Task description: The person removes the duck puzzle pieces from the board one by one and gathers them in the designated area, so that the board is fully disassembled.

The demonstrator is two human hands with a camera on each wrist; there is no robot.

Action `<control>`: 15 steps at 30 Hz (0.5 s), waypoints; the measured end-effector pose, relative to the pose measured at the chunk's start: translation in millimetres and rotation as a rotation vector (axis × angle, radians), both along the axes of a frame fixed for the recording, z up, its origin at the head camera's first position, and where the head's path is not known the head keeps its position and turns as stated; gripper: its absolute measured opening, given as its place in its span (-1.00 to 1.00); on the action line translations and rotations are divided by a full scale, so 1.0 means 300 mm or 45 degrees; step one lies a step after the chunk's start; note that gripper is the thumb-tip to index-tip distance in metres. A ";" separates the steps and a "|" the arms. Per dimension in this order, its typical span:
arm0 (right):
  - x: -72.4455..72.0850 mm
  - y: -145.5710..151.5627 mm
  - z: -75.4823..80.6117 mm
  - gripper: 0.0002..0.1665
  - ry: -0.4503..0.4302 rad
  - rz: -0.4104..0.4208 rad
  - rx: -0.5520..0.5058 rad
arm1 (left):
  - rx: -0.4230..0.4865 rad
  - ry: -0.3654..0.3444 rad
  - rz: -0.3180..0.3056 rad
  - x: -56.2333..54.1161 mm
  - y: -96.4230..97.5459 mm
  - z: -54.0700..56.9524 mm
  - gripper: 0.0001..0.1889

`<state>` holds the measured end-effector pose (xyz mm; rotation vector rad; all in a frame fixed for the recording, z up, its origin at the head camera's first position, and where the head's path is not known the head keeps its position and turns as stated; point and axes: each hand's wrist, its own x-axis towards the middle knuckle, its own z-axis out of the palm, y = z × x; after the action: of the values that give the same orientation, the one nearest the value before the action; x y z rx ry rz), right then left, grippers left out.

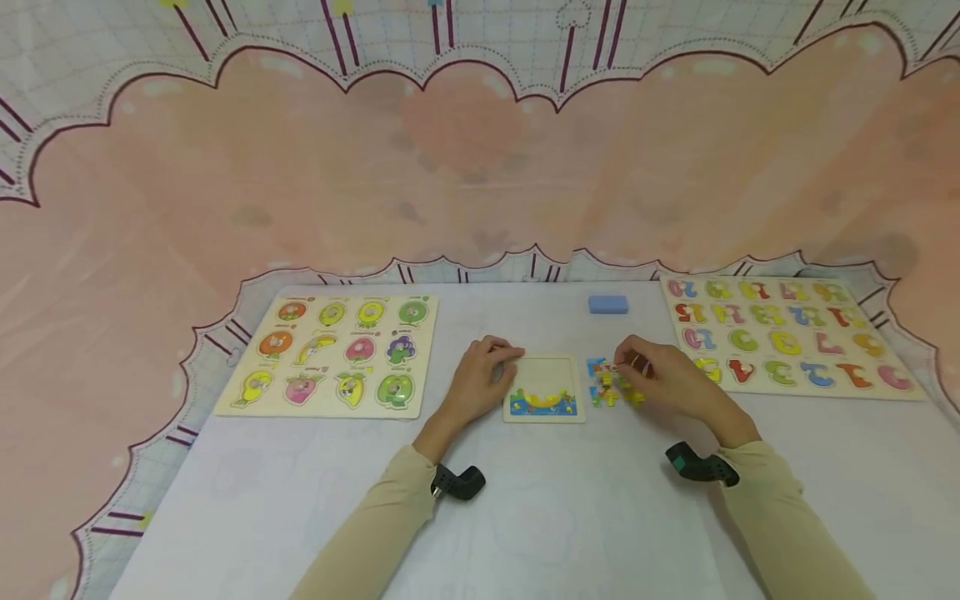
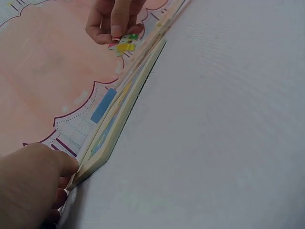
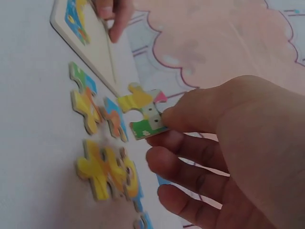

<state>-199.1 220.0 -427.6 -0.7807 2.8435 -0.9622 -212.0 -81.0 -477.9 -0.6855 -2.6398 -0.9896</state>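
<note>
A small wooden puzzle tray (image 1: 542, 373) lies mid-table, with blue and yellow pieces fitted along its near side and bare wood above. My left hand (image 1: 480, 375) holds the tray at its left edge and far corner, thumb and fingers against the rim. Between thumb and index finger, my right hand (image 1: 671, 379) pinches a jigsaw piece (image 3: 155, 120) patterned yellow, green, grey and pink, raised above the table. Below that hand, several loose jigsaw pieces (image 3: 97, 169) lie close together, right of the tray; the hand partly covers them in the head view.
A fruit puzzle board (image 1: 322, 400) lies at the left, and a number puzzle board (image 1: 802, 329) at the right. A blue block (image 1: 608, 305) sits behind the loose pieces. Patterned cloth (image 1: 480, 167) hangs behind the white table (image 1: 570, 500).
</note>
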 end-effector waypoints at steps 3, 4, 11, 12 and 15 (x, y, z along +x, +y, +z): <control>-0.003 0.020 0.003 -0.92 -0.052 -0.019 0.027 | -0.001 0.000 0.005 0.002 -0.003 0.001 -0.74; -0.003 0.027 0.006 -0.92 -0.066 -0.022 0.031 | -0.002 -0.001 0.005 0.002 -0.004 0.001 -0.74; -0.005 0.073 0.029 -0.92 -0.103 -0.031 0.046 | -0.002 0.010 0.002 0.002 -0.004 0.003 -0.74; -0.005 0.079 0.031 -0.92 -0.104 -0.028 0.047 | -0.001 0.012 0.001 0.001 -0.004 0.002 -0.74; -0.003 0.096 0.034 -0.94 -0.123 -0.020 0.056 | -0.001 0.019 -0.006 0.000 -0.002 0.000 -0.74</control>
<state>-200.0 248.7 -417.3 -0.6895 2.7816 -0.9099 -212.0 -81.7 -477.9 -0.6968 -2.6268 -0.9811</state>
